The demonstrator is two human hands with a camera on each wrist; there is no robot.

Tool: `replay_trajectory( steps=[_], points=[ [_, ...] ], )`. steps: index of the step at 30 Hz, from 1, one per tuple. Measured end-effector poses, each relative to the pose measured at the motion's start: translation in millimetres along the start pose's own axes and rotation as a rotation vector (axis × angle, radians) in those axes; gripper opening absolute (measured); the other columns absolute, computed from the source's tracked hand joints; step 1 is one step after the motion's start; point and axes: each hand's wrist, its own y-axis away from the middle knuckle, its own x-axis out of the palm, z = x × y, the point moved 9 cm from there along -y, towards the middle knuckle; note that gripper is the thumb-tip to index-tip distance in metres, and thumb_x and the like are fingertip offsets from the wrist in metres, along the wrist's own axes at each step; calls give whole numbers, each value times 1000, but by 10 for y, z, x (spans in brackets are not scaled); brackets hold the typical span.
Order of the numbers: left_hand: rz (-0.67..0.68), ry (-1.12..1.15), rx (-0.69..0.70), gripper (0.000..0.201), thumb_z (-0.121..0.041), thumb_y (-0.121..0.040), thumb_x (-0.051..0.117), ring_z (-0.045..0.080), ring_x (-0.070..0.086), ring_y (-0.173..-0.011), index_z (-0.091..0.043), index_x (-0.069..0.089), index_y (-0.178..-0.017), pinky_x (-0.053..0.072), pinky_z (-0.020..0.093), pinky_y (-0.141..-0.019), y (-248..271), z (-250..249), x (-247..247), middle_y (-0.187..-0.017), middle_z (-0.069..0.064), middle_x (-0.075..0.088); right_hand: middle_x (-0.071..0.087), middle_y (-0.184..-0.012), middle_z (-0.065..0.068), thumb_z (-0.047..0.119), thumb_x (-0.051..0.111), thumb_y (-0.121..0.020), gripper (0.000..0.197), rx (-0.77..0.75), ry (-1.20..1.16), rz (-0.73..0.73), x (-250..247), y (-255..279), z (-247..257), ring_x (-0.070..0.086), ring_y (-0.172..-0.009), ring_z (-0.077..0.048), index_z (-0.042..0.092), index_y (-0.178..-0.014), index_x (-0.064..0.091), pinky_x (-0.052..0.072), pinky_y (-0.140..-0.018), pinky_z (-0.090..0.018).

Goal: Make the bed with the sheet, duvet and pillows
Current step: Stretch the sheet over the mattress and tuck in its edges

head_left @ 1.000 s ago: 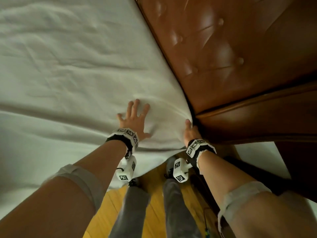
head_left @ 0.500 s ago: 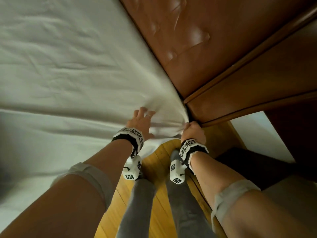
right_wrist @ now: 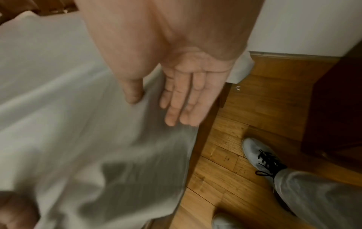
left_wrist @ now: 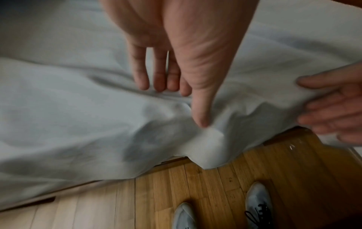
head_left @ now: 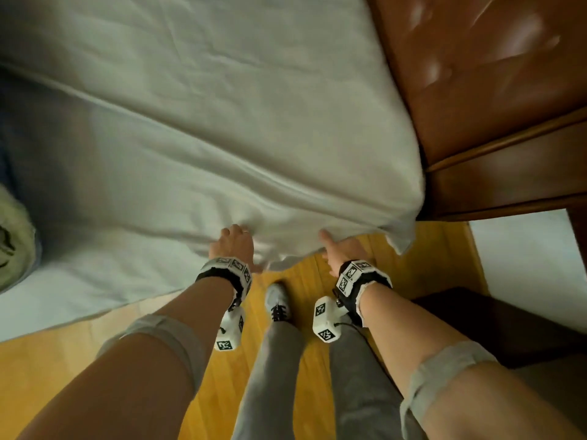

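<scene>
- left hand (head_left: pixel 234 246) lies flat, fingers straight, on the hanging sheet (head_left: pixel 222 138)
- right hand (head_left: pixel 341 249) looks relaxed and spread, seemingly touching the sheet's edge, though blurred

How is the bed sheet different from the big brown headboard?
The sheet is pale, soft and wrinkled; the headboard is brown, shiny and dimpled. The sheet lies across the bed and hangs loose over its edge; the headboard stands stiff at the bed's end. Both hands, left hand and right hand, touch the sheet, not the headboard. The two meet at the corner.
</scene>
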Motion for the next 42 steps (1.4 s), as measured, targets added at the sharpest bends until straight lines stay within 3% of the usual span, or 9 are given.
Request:
replay_trajectory(
  steps=[4,11,14,17,22,27,33,37,42],
  points=[
    [-36,4,138,26,-27,-92,63,28,62,-104,-13,59,-113,54,39,-81,-1,-54,67,-113,5,62,72,-65,6,64,51,-82,50,-145,-65,-103,51,282,123,69,-62,-22,17,-73,66,59,-70,-47],
    [258,-24,376,19,-32,-78,76,21,66,-70,-22,65,-90,57,33,-67,393,-160,587,-77,-4,68,73,-73,-5,39,49,-95,35,5,126,-48,94,484,-265,65,-53,-19,10,-79,60,58,-56,-33],
    [248,36,354,14,-28,-87,67,22,68,-87,-22,67,-100,57,35,-79,505,-86,749,-97,-1,70,72,-88,-13,27,51,-96,27,85,237,27,157,642,-422,70,-70,-24,7,-83,62,57,-61,-32],
    [162,152,306,43,-39,-95,55,24,56,-121,-21,51,-134,49,39,-97,494,21,708,-140,-2,50,65,-109,-13,32,45,-100,40,78,366,-64,3,718,-214,64,-105,-32,-1,-118,59,50,-81,-36],
    [98,241,127,36,-38,-98,39,25,61,-108,-20,57,-123,49,37,-84,625,326,606,-127,1,60,74,-66,-6,36,45,-95,41,-31,199,-1,171,789,181,66,-54,-23,4,-88,69,54,-58,-33],
    [70,304,-67,37,-32,-103,30,28,60,-109,-14,53,-127,47,37,-81,1007,1128,743,-125,8,60,74,-65,-5,28,54,-86,28,-216,270,174,983,1185,503,71,-62,-26,9,-73,69,60,-71,-45],
    [-134,571,-469,39,-28,-97,46,28,58,-111,-19,44,-135,49,38,-81,1443,2596,1164,-133,6,50,74,-83,-2,34,63,-86,17,-451,385,329,2201,1715,922,71,-72,-21,18,-89,68,61,-68,-38],
    [-184,501,-453,57,-25,-91,58,25,44,-128,-23,35,-143,48,40,-94,1354,3335,1524,-144,2,38,62,-109,9,35,72,-83,30,-759,527,305,3037,2052,1284,62,-96,-11,33,-110,60,52,-79,-27],
    [-231,339,-320,69,-34,-84,70,25,38,-130,-23,35,-142,41,41,-102,919,4087,1883,-142,2,37,49,-130,1,45,73,-80,53,-994,887,56,4059,2177,1653,43,-125,-22,34,-128,53,42,-103,-42]
  ],
)
